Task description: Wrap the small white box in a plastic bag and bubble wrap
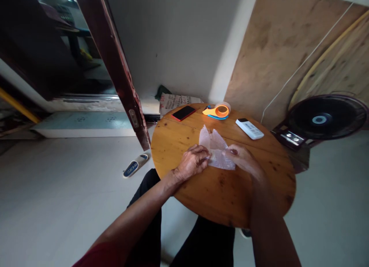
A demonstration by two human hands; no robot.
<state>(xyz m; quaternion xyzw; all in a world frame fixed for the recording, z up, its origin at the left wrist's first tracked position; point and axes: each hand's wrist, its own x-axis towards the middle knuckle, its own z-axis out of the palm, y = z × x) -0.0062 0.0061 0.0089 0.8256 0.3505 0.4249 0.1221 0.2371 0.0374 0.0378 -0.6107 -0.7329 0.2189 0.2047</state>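
Observation:
A piece of translucent bubble wrap [220, 162] lies on the round wooden table [225, 197], its two upper corners sticking up. My left hand [193, 160] is closed on its left side, fingers curled together. On the right side, my right hand [240, 156] pinches the wrap between thumb and fingers. Both hands are close together over the middle of the table. Whether anything lies inside the wrap is too unclear to tell.
Along the table's far side are a red-edged phone [183, 113], an orange tape dispenser [219, 110] and a white device [249, 129]. A black fan [323, 119] stands at the right. A slipper [135, 166] lies on the floor at the left.

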